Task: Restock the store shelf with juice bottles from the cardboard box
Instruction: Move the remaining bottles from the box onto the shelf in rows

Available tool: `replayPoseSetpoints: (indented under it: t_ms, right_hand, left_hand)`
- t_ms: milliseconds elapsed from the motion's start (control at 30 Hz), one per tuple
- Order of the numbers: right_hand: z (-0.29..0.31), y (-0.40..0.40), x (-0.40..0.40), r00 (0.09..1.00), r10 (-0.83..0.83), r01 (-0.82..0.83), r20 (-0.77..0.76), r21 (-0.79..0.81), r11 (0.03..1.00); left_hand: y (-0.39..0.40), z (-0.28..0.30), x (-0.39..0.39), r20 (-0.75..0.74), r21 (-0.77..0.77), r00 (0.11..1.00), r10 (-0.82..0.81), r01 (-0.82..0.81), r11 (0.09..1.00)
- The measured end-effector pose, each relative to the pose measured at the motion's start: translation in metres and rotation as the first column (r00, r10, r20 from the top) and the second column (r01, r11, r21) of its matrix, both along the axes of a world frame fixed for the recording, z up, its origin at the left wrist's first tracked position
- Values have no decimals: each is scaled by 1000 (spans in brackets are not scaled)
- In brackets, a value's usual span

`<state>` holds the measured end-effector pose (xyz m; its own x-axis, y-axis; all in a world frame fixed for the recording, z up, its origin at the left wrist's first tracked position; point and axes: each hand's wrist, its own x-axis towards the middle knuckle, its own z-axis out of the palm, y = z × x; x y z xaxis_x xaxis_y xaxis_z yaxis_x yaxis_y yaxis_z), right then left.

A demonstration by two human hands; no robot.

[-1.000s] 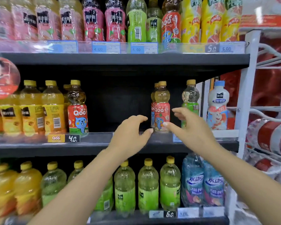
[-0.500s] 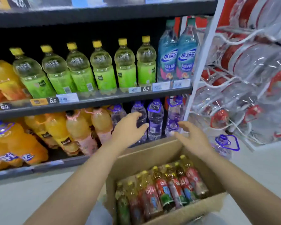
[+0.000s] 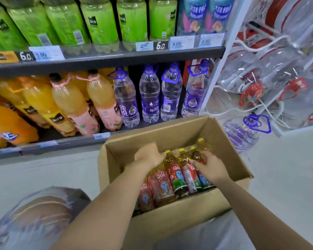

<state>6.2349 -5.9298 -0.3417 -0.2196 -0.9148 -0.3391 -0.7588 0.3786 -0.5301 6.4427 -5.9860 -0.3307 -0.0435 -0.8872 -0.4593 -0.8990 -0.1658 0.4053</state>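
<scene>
Both hands reach into the cardboard box. The left hand curls over a juice bottle; the right hand grips another bottle near its shoulder. Likely rigid, slick, moderately heavy; take them at the shoulder.

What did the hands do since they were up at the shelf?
Both hands came down into the cardboard box. The left hand and the right hand now rest on the Qoo juice bottles; a grip isn't clear. The bottles lie packed as before.
</scene>
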Motion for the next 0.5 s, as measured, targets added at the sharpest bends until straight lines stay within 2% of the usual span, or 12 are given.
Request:
replayPoseSetpoints:
  t_ms: [267, 367, 500]
  right_hand:
    - [-49, 3, 7, 990, 123, -118, -71, 65, 991]
    - [-57, 2, 7, 990, 132, -131, -49, 30, 991]
    - [-63, 6, 2, 997, 73, -74, -17, -51, 996]
  left_hand:
    - [23, -80, -12, -5, 216, 996, 94, -91, 972]
    - [31, -106, -21, -48, 337, 971, 232, -203, 919]
    - [37, -132, -33, -100, 411, 906, 412, -339, 846]
